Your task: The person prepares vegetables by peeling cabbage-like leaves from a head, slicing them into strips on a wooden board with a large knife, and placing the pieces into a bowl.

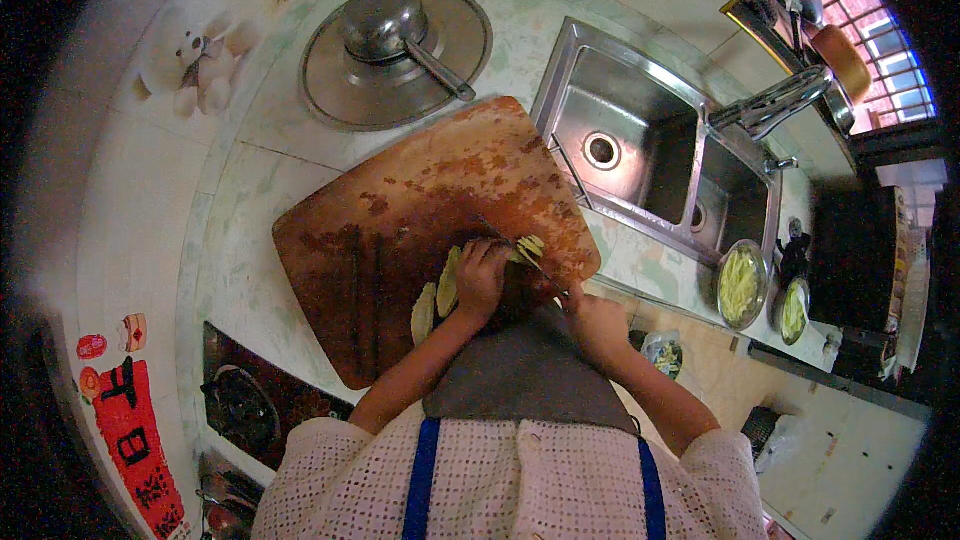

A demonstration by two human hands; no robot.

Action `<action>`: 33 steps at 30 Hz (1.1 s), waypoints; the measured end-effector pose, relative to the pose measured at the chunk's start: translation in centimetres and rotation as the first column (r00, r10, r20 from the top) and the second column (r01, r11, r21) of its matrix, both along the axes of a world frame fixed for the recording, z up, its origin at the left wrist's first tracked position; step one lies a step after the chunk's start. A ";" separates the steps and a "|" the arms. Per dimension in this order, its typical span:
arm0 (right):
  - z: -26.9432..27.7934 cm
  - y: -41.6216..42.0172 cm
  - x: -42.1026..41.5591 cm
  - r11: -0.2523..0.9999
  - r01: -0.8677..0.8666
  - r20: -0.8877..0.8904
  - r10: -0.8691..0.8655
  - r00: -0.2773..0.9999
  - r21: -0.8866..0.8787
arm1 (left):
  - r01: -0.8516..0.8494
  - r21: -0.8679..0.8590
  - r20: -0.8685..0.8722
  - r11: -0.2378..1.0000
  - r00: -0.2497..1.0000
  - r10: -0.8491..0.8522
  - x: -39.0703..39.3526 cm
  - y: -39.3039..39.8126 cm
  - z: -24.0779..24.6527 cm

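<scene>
A large, worn wooden cutting board (420,180) lies tilted across the counter before me. My right hand (600,326) grips a kitchen knife (538,268) at the board's near right edge; its thin blade points up and left. Curled fingers of my left hand (480,274) hold a pale green vegetable piece (514,256) against the board beside the blade, and they hide most of it. Cut strips (531,245) lie just past the blade. Left of my left hand are long, flat vegetable slices (448,283), partly covered by my wrist.
A steel double sink (600,112) with a faucet (780,101) adjoins the board's right side. Behind the board, a long-handled pan (382,19) sits on a round metal lid (322,82). Bowls of shredded vegetable (741,285) stand at right. A cooktop (292,397) is at lower left.
</scene>
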State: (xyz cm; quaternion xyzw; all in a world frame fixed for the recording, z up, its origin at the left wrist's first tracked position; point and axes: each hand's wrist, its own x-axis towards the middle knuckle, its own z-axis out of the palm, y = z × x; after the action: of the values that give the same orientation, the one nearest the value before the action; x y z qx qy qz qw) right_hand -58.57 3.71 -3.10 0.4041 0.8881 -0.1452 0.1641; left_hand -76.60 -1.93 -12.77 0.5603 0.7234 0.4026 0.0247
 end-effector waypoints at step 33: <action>-2.3 0.8 -1.4 0.977 0.024 -0.158 0.010 0.987 0.214 | 0.041 -0.083 0.032 0.996 0.999 -0.039 -1.2 -0.7 1.4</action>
State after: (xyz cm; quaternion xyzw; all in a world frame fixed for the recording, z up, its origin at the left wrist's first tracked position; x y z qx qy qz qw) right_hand -60.01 4.50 -5.38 0.4097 0.9074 -0.0804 0.0480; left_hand -77.77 -2.60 -11.37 0.5671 0.7277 0.3799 0.0670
